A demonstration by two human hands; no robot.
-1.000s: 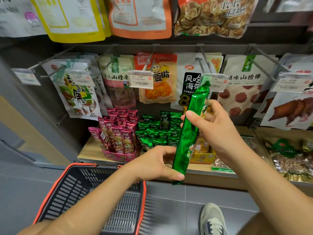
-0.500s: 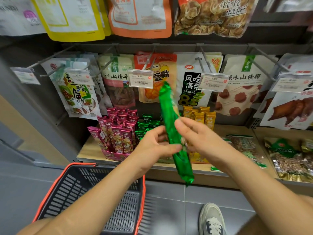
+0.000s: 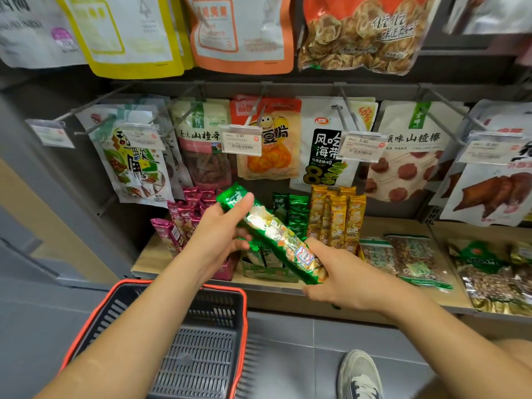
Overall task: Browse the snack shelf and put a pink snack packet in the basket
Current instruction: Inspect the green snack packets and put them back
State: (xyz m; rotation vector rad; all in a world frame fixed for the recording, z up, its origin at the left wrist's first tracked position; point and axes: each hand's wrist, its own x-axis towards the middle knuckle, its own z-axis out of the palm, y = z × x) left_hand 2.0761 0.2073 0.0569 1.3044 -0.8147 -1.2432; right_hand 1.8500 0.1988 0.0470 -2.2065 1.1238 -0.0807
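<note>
1. The shelf (image 3: 397,223) runs across the middle of the frame (bags hang above it).
2. The basket (image 3: 201,364) is at lower left.
3. At centre, the left hand (image 3: 218,234) curls around the upper end of a tilted green packet (image 3: 276,231); the right hand (image 3: 339,280) grips its lower end.
4. The pink packets (image 3: 184,217) stand on the shelf, centre left.

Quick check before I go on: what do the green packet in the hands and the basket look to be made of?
green packet: thin glossy plastic or foil-lined film, judging by the bright glare and fine crinkles along it. basket: rigid moulded plastic, matte dark grey with slatted walls and floor, and an orange-red rim that looks like plastic too.
</note>
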